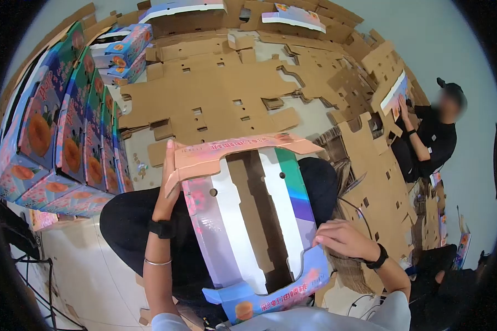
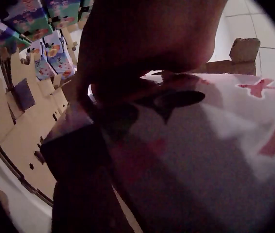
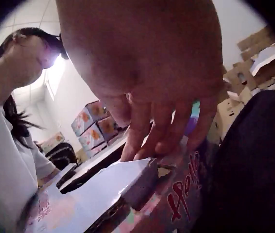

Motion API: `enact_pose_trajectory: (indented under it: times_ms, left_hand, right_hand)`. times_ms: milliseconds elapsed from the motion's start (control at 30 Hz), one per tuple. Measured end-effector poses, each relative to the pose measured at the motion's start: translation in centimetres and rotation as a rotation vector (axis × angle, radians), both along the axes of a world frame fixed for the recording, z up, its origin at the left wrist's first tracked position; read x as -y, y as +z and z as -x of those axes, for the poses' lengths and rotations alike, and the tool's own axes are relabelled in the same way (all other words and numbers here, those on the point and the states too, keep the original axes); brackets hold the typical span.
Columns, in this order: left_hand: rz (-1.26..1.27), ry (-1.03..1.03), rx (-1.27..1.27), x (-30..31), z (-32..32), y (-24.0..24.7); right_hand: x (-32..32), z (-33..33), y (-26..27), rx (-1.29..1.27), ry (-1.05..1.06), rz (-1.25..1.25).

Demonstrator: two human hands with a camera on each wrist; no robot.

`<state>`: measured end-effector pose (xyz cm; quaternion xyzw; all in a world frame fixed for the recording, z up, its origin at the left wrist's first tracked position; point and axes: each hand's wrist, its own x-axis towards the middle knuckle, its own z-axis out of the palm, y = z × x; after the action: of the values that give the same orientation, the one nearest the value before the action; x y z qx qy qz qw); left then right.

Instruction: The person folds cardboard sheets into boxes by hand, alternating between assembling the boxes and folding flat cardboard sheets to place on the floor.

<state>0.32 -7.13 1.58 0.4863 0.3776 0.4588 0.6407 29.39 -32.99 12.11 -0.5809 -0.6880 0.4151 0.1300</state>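
A cardboard fruit box (image 1: 225, 243) lies tilted across the person's lap, its middle open between two white inner flaps (image 1: 281, 171). Its purple side bears pink print. A peach-coloured end flap (image 1: 243, 144) folds out at the far end, and a blue one (image 1: 284, 298) with a peach picture at the near end. The left hand (image 1: 169, 163) presses along the box's far left corner, fingers straight and partly hidden by the peach flap. At the near right corner, the right hand (image 1: 342, 238) touches the wall's edge; its fingertips (image 3: 130, 154) rest beside the blue flap's corner in the right wrist view.
Finished-looking printed boxes (image 1: 66, 143) stand in a row at left, with more boxes (image 1: 121, 49) behind. Flat brown cardboard sheets (image 1: 204, 88) cover the floor ahead. Cardboard stacks (image 1: 370, 182) stand at right, where another person (image 1: 442, 132) handles a printed piece (image 1: 395, 96).
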Motion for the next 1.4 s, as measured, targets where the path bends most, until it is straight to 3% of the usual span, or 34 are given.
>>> enact_pose_trajectory:
  times_ms: [67,200,267,400,467,500,567,600,667,767,867,933,967,1000,1033,1100,1133,1167,1200,1267,1300,1400]
  left_hand:
    - [0.028,-0.051,-0.007,0.7,-0.2,0.9]
    - [0.085,-0.039,0.054,0.9,-0.5,1.0]
    - [0.037,-0.065,0.073,0.3,-0.1,-0.2]
    - [0.122,0.009,0.045,-1.1,1.1,-2.1]
    - [0.082,-0.04,0.047,-1.6,1.5,-2.5]
    - [0.08,-0.045,0.046,-1.6,1.4,-2.8]
    - [-0.247,0.079,-0.165,-0.7,0.3,-0.9]
    - [-0.252,0.076,-0.17,-0.3,0.2,-0.4]
    - [-0.342,0.43,-0.293,0.5,0.4,0.3]
    - [-0.395,0.609,-0.181,1.3,2.1,0.3]
    - [-0.535,0.703,-0.261,3.9,2.8,1.2]
    - [-0.898,0.385,-0.474,6.5,2.1,3.7]
    - [-0.897,0.111,-0.563,7.2,2.0,5.2]
    - [-0.885,-0.166,-0.643,7.8,2.0,6.6]
    - [-0.882,-0.294,-0.694,7.8,1.7,7.6]
    - [-0.876,-0.352,-0.783,7.5,2.1,7.7]
    - [-0.866,-0.409,-0.885,7.2,2.6,7.8]
    - [-0.863,-0.323,-0.966,7.0,3.4,7.9]
    - [-0.845,-0.138,-0.878,6.8,4.3,7.8]
    - [-0.682,0.067,-1.005,6.5,7.5,8.4]
    - [-0.532,0.127,-1.083,6.2,9.4,7.9]
    - [-0.475,0.161,-0.992,6.1,13.3,6.6]
  right_hand:
    - [0.6,0.8,0.2,0.386,0.141,-0.187]
    - [0.6,0.7,0.6,0.396,0.255,-0.135]
    - [1.1,-0.7,0.8,0.289,0.412,0.172]
    - [0.8,-2.1,3.9,0.117,0.229,0.407]
    - [0.1,-1.9,2.8,0.22,0.042,-0.139]
    - [-0.9,-1.7,2.9,0.367,0.098,-0.128]
    - [-4.2,0.0,1.3,0.177,0.182,-0.297]
    - [-5.9,0.7,0.7,0.251,0.287,-0.35]
    - [-8.5,2.5,-1.3,0.408,0.441,-0.505]
    - [-10.7,4.1,-1.1,0.504,0.505,-0.486]
    - [-10.5,2.5,1.6,0.527,0.194,-0.536]
    - [-9.3,-0.3,3.0,0.562,-0.063,-0.469]
    - [-8.5,-2.1,3.0,0.574,-0.19,-0.429]
    - [-7.7,-3.9,3.0,0.452,-0.41,-0.188]
    - [-6.7,-5.1,2.6,0.313,-0.551,-0.203]
    - [-4.3,-7.6,-0.2,0.173,-0.69,-0.228]
    - [-2.7,-9.1,-2.9,0.072,-0.618,-0.156]
    - [-2.4,-9.3,-3.6,-0.028,-0.542,-0.087]
    - [-2.4,-10.0,-3.5,-0.031,-0.542,-0.094]
    - [-3.1,-10.0,-0.7,0.064,-0.672,0.136]
    - [-3.6,-10.9,0.8,-0.161,-0.853,0.116]
    - [-6.3,-13.5,5.3,-0.398,-0.919,-0.072]
